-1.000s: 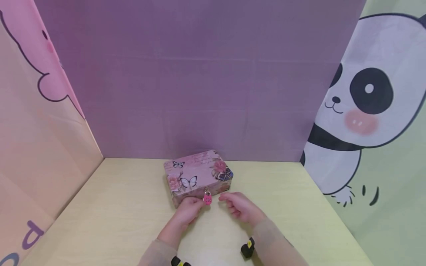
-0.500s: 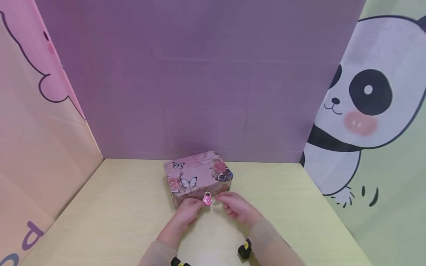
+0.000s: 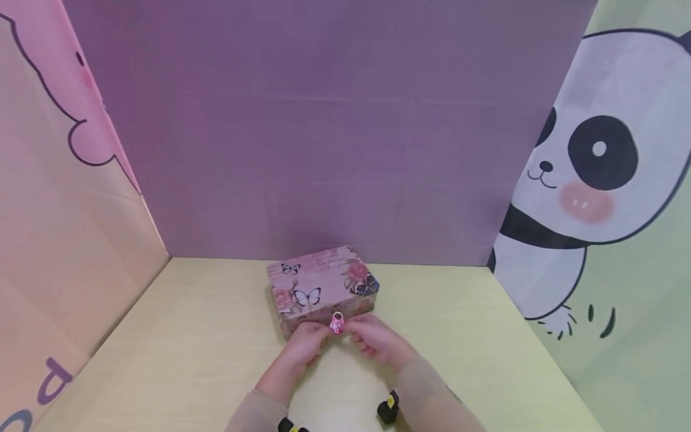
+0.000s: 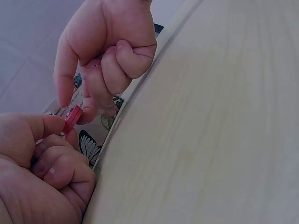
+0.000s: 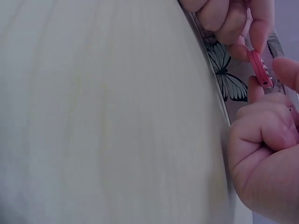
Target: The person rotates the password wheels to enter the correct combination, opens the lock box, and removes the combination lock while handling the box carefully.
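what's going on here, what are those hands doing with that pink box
A person's left hand pinches a small pink padlock at the front of a patterned pink box. The right hand is at the padlock too, its thumb and a finger on either side, though whether that thumb touches is hard to tell. The box sits closed on the pale table. I can't make out whether the padlock is locked.

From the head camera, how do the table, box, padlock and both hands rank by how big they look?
Largest to smallest:
1. Table
2. Box
3. Left hand and right hand: too alike to rank
4. Padlock
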The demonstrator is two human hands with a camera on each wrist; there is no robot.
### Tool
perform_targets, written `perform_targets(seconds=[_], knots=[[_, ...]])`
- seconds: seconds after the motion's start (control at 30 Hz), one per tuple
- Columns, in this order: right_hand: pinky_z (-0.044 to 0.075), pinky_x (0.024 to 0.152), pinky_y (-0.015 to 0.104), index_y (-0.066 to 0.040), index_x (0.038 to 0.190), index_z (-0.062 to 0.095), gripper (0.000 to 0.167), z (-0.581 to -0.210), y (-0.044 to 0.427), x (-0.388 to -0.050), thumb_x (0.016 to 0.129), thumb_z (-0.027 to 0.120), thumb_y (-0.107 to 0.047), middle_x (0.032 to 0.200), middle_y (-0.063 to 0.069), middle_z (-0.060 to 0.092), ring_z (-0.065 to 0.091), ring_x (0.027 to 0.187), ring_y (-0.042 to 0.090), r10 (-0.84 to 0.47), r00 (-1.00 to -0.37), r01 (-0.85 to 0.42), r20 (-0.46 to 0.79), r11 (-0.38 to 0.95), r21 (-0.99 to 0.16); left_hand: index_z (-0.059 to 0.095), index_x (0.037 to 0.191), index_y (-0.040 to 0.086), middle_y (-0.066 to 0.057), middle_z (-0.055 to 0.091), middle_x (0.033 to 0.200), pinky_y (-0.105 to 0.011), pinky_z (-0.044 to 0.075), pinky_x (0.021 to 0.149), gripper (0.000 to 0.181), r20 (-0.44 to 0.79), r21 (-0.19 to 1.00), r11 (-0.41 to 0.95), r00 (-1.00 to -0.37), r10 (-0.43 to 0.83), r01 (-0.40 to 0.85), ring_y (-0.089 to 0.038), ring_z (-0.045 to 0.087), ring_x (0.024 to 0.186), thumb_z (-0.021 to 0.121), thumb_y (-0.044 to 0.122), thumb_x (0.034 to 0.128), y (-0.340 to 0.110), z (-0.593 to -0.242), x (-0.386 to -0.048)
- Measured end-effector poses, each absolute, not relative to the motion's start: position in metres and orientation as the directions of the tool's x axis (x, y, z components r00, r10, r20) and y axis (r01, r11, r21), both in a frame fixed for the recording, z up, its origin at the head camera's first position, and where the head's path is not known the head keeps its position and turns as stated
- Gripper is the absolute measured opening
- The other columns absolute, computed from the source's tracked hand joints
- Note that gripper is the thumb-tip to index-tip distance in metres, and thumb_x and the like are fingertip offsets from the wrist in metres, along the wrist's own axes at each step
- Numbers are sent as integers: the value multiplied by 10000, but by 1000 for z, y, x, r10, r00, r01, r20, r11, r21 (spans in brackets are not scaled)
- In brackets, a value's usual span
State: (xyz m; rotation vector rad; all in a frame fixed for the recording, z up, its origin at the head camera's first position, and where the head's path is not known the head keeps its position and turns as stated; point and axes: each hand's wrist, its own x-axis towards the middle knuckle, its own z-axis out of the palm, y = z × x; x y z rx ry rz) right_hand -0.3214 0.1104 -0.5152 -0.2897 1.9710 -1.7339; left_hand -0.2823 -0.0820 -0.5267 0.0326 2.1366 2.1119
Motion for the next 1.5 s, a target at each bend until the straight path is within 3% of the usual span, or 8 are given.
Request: perform_targets(seconds=[0.27, 0.57, 0.83, 1.5], knots=[[213, 409, 215, -45, 991, 678, 210, -519, 104, -321, 1000, 630, -248, 595, -68, 336, 258, 471, 73, -475, -849, 171, -231, 167, -971, 606, 752, 36, 93, 354, 528, -218, 259, 400, 255, -80, 997, 30, -991, 107, -78, -62, 301, 431, 680, 203, 929, -82, -528, -282], [212, 418, 218, -62, 1138, 648, 209, -523, 101, -323, 1011, 612, -224, 634, -67, 360, 269, 480, 73, -458, -857, 179, -237, 165, -970, 719, 999, -65, 93, 398, 579, -208, 275, 417, 241, -64, 997, 56, -994, 86, -59, -54, 330, 456, 695, 168, 941, -83, -528, -282], [211, 426, 219, -56, 1149, 653, 228, -523, 101, -323, 1012, 611, -234, 637, -68, 364, 271, 478, 72, -461, -853, 183, -245, 176, -967, 716, 1000, -70, 89, 410, 587, -203, 285, 417, 221, -51, 995, 85, -995, 88, -44, -50, 336, 453, 677, 143, 953, -84, -528, -282], [201, 409, 241, -104, 943, 623, 165, -527, 98, -328, 990, 608, -261, 596, -64, 344, 255, 461, 88, -445, -854, 207, -270, 187, -960, 708, 996, -91, 91, 395, 576, -213, 278, 423, 251, -48, 995, 98, -993, 106, -38, -57, 338, 456, 680, 157, 961, -84, -526, -280]])
